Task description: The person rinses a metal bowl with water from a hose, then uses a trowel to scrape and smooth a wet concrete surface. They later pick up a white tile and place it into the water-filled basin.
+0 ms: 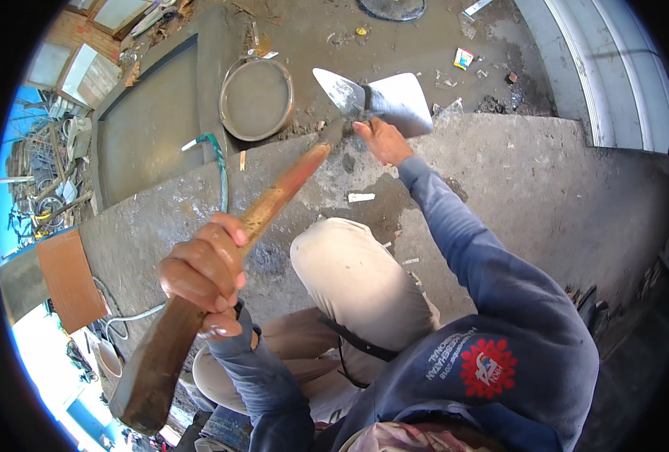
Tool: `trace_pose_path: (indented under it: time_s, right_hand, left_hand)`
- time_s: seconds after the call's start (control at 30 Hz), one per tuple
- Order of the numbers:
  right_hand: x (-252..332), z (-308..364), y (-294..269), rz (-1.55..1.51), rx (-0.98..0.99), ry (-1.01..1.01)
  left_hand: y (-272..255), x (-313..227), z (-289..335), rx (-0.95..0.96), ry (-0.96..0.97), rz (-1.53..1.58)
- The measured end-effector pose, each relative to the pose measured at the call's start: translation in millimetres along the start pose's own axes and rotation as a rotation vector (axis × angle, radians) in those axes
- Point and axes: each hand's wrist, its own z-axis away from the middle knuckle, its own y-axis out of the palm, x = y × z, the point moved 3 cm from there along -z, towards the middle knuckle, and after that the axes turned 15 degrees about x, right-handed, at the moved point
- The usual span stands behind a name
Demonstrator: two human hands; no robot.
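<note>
My left hand point(206, 267) is closed around the thick wooden handle of a hoe point(280, 197), which slants from lower left up to the middle. The hoe's broad metal blade point(404, 102) is at the far end, wet and shiny. Beside it a pointed metal blade, seemingly a trowel point(340, 89), angles up to the left. My right hand point(385, 142) is closed where the two tools meet, its fingers around what looks like the trowel's grip, mostly hidden. The trowel appears to touch or overlap the hoe's metal head.
Left of the blades stands a round tub point(257, 102) of grey liquid. A rectangular basin point(150, 124) lies further left, with a green hose point(220, 169) over its edge. Corrugated sheets point(594, 68) stand at the right. A brown board point(70, 279) lies at the left.
</note>
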Motion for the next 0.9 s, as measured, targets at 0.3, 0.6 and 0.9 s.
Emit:
trace_pose_path:
  time_s: [0.3, 0.6, 0.9]
  right_hand:
    - [-16.0, 6.3, -8.4, -0.261, -0.006, -0.080]
    - [-5.2, 3.7, -11.0, -0.147, -0.019, -0.011]
    - [17.6, 3.0, -12.4, 0.270, -0.141, -0.220]
  left_hand:
    - [2.9, 4.1, -16.8, 0.000, 0.049, 0.121]
    - [0.6, 4.1, -15.5, 0.047, 0.066, 0.137]
    - [-2.2, 2.0, -14.1, 0.191, 0.038, 0.128]
